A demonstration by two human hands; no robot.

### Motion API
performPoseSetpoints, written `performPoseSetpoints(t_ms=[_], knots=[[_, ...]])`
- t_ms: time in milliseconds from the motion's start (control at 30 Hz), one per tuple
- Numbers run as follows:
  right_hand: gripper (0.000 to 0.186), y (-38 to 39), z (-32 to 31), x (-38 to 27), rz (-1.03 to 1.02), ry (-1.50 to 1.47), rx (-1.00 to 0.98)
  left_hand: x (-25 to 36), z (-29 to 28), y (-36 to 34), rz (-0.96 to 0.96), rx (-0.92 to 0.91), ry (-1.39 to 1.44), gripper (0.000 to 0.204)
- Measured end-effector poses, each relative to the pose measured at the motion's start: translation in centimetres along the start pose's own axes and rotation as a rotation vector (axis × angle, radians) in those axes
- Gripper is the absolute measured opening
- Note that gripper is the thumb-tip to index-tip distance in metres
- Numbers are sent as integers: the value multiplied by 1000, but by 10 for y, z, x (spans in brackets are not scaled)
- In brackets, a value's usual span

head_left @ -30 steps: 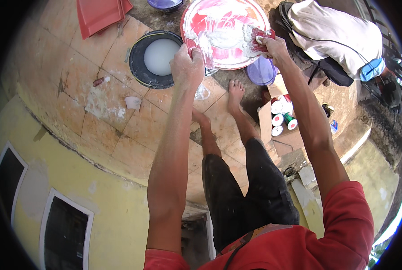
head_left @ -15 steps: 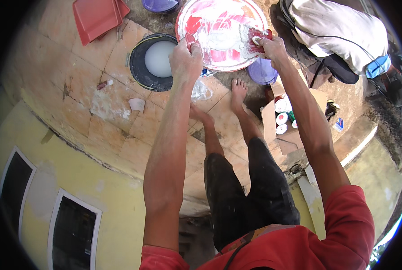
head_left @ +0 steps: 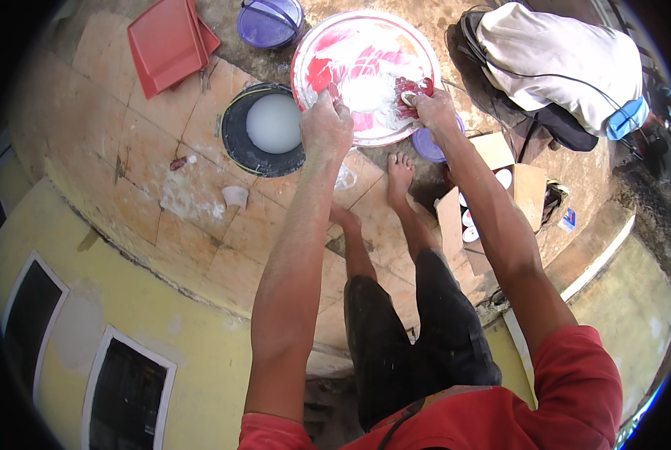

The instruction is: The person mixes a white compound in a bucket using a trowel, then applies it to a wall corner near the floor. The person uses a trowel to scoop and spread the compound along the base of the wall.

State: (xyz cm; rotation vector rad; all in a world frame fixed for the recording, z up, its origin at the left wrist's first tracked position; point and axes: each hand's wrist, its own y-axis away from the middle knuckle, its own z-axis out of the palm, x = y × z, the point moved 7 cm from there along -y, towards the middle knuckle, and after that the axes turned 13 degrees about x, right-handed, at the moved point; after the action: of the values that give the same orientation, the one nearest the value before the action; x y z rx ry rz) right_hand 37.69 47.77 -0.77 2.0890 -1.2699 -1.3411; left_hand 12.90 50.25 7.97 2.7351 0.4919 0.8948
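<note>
A large round red tray (head_left: 299, 84) with a raised rim is smeared with white paste (head_left: 373, 82). At its near left edge my left hand (head_left: 326, 126) is closed around a small red scraper (head_left: 334, 93), whose lower part the fingers hide. My right hand (head_left: 434, 114) grips another red scraper (head_left: 409, 97) coated with paste, its blade lying in the paste on the tray's right side. The two scrapers face each other with a gap between them.
Left of the tray stands a black bucket (head_left: 234, 142) of whitish liquid. A purple lidded pail (head_left: 269, 24) and red paint trays (head_left: 166, 49) lie beyond. A purple container (head_left: 429, 146), a cardboard box (head_left: 529, 191) of cans and a cloth-covered object (head_left: 561, 60) are on the right.
Both hands have come closer together over the tray and nearer to me. The right scraper has slid inward from the tray's right rim. The whole view has shifted slightly.
</note>
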Motion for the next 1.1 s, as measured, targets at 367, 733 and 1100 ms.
performPoseSetpoints(t_ms=[367, 733, 1100], knots=[[17, 7, 3, -10, -180, 129, -17, 0, 9, 0, -31, 7, 8, 32], [16, 25, 10, -34, -174, 49, -129, -26, 4, 1, -169, 88, 479, 21], [48, 153, -29, -112, -1193, 274, -77, -16, -3, 37, -523, -6, 1321, 24]])
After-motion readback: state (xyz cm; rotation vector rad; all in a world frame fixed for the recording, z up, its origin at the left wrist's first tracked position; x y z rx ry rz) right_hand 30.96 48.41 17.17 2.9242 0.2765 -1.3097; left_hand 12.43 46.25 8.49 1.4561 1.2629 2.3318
